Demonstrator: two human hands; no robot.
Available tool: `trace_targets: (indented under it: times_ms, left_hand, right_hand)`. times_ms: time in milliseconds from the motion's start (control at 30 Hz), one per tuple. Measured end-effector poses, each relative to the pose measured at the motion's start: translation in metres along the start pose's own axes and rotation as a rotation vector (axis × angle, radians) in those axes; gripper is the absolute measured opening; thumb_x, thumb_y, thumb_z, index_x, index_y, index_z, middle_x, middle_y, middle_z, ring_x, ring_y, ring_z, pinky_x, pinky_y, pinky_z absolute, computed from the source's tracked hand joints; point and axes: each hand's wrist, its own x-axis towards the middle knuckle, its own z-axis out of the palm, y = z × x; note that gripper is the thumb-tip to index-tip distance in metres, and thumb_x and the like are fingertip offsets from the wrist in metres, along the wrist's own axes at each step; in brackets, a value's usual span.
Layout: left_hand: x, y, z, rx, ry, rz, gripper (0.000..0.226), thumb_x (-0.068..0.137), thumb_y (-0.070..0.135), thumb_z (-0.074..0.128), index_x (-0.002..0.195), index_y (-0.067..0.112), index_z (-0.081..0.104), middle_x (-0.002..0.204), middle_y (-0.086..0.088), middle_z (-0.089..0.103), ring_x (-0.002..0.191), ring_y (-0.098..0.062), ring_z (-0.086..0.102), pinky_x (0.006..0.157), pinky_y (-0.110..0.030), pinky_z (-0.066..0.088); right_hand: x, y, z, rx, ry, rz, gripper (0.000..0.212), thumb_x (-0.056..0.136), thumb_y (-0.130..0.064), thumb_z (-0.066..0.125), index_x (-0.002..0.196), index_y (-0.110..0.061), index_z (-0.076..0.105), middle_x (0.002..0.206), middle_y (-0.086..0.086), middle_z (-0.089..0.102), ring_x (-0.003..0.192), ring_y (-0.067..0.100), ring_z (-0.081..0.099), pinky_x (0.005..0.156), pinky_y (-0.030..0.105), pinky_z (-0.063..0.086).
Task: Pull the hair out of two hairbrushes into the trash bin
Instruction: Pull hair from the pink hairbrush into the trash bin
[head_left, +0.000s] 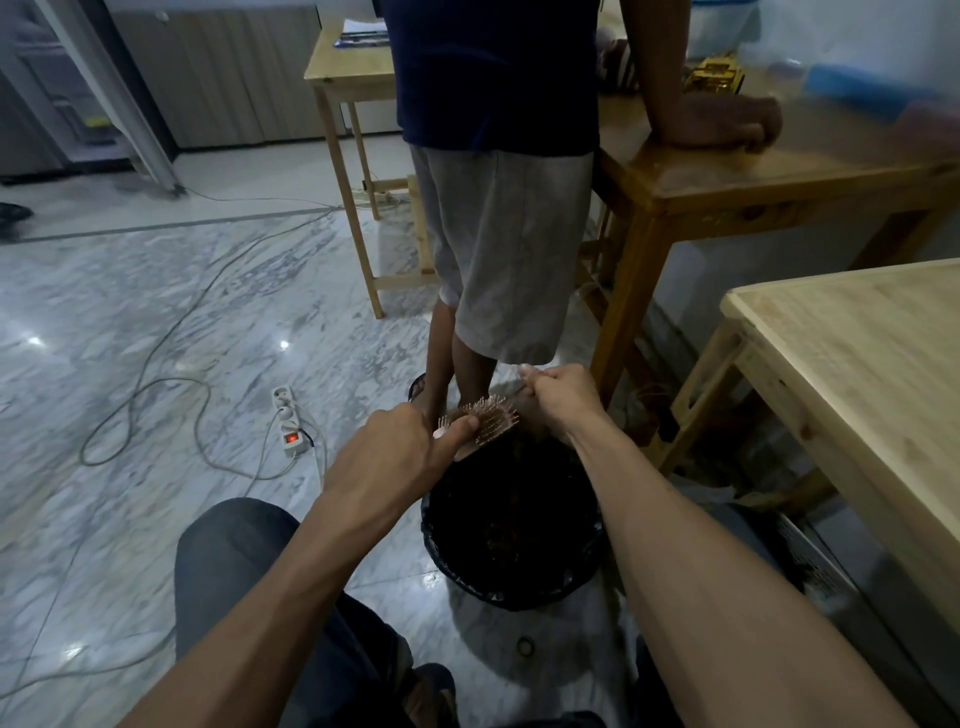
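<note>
Two hands work above the trash bin (511, 525): left hand (400, 457) clamps the light, stiff hairbrush (480, 422); at its 2 o'clock, right hand (558, 397) pinches soft hair (522, 397), best pulled near the bristles.

Indoor room of a home put to use as an informal workspace. A polished grey-veined marble floor (156, 312) runs throughout, crossed by loose cables (171, 332) leading to a white power strip (288, 418) with a lit red switch. Several plain light-wood tables (857, 364) stand along the right and rear; one carries papers (361, 36). Ribbed cabinet fronts (218, 67) line the back wall. A black-lined trash bin (511, 525) sits on the floor.
</note>
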Motion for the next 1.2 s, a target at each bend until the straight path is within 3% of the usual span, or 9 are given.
trace_targets:
  times_ms: [133, 267, 400, 533, 600, 700, 833, 967, 1200]
  left_hand:
    - [-0.012, -0.023, -0.019, 0.035, -0.027, -0.079, 0.083, 0.076, 0.088, 0.044, 0.053, 0.008, 0.05, 0.039, -0.002, 0.049, 0.038, -0.021, 0.053, 0.051, -0.043, 0.053]
    - [-0.005, -0.031, -0.019, 0.065, 0.069, -0.11, 0.083, 0.081, 0.084, 0.043, 0.054, 0.006, 0.052, 0.04, -0.002, 0.047, 0.038, -0.024, 0.053, 0.049, -0.036, 0.049]
    - [0.005, -0.023, -0.006, 0.06, 0.116, -0.108, 0.073, 0.088, 0.075, 0.046, 0.054, 0.01, 0.044, 0.046, -0.002, 0.045, 0.044, -0.024, 0.051, 0.047, -0.029, 0.036]
    - [0.006, -0.022, -0.003, 0.038, 0.109, -0.112, 0.075, 0.089, 0.075, 0.043, 0.055, 0.009, 0.044, 0.047, -0.004, 0.046, 0.045, -0.026, 0.052, 0.047, -0.033, 0.037]
    - [0.008, -0.018, -0.001, -0.029, 0.068, -0.121, 0.079, 0.089, 0.077, 0.04, 0.06, 0.005, 0.055, 0.05, -0.008, 0.056, 0.048, -0.029, 0.06, 0.051, -0.042, 0.051]
    - [0.008, -0.01, 0.001, -0.131, 0.027, -0.11, 0.08, 0.092, 0.074, 0.038, 0.073, 0.002, 0.067, 0.061, -0.015, 0.07, 0.052, -0.031, 0.067, 0.061, -0.047, 0.06]
    - [0.007, 0.0, -0.003, -0.17, -0.015, -0.089, 0.07, 0.096, 0.065, 0.043, 0.081, 0.002, 0.07, 0.068, -0.018, 0.073, 0.044, -0.023, 0.061, 0.051, -0.036, 0.054]
    - [0.008, -0.014, -0.006, -0.142, 0.009, -0.114, 0.051, 0.092, 0.061, 0.055, 0.08, 0.015, 0.074, 0.059, -0.012, 0.067, 0.052, -0.025, 0.062, 0.064, -0.047, 0.059]
    - [0.006, -0.033, 0.004, -0.218, 0.091, -0.193, 0.06, 0.09, 0.068, 0.054, 0.074, 0.013, 0.072, 0.061, -0.017, 0.069, 0.052, -0.026, 0.064, 0.063, -0.049, 0.06]
  right_hand:
    - [0.016, 0.018, -0.037, -0.077, 0.193, 0.158, 0.049, 0.098, -0.04, 0.065, 0.123, 0.001, 0.068, 0.124, 0.012, 0.071, 0.112, 0.032, 0.067, 0.094, 0.038, 0.054]
    - [0.008, 0.033, -0.03, -0.051, -0.1, 0.107, 0.026, 0.101, -0.034, 0.064, 0.094, -0.012, 0.075, 0.084, 0.007, 0.068, 0.069, 0.021, 0.063, 0.065, 0.031, 0.051]
    - [-0.004, 0.025, -0.023, -0.193, -0.385, 0.208, 0.023, 0.105, -0.024, 0.055, 0.123, -0.013, 0.065, 0.104, 0.007, 0.067, 0.069, 0.015, 0.071, 0.049, 0.024, 0.053]
    - [-0.006, 0.012, -0.041, -0.388, -0.3, 0.156, 0.044, 0.105, -0.042, 0.05, 0.133, -0.011, 0.063, 0.096, 0.009, 0.07, 0.074, 0.02, 0.065, 0.066, 0.029, 0.052]
    - [-0.005, 0.008, -0.042, -0.227, -0.307, 0.082, 0.055, 0.097, -0.06, 0.054, 0.138, -0.025, 0.063, 0.12, 0.007, 0.073, 0.09, 0.021, 0.066, 0.076, 0.035, 0.052]
    - [-0.009, -0.001, -0.036, 0.061, -0.51, 0.038, 0.071, 0.091, -0.071, 0.057, 0.149, -0.03, 0.053, 0.139, -0.006, 0.065, 0.064, 0.009, 0.051, 0.056, 0.023, 0.041]
    - [-0.02, 0.0, -0.019, 0.302, -0.696, -0.03, 0.05, 0.096, -0.05, 0.066, 0.129, -0.012, 0.067, 0.108, 0.005, 0.076, 0.055, 0.006, 0.054, 0.048, 0.017, 0.046]
    - [-0.021, 0.004, -0.016, 0.262, -0.525, -0.076, 0.031, 0.089, -0.037, 0.077, 0.079, -0.009, 0.069, 0.064, 0.001, 0.055, 0.046, 0.004, 0.046, 0.042, 0.015, 0.041]
    - [-0.01, 0.017, -0.031, 0.323, -0.065, 0.037, 0.022, 0.093, -0.031, 0.077, 0.086, -0.01, 0.078, 0.06, -0.003, 0.059, 0.048, 0.006, 0.046, 0.044, 0.016, 0.041]
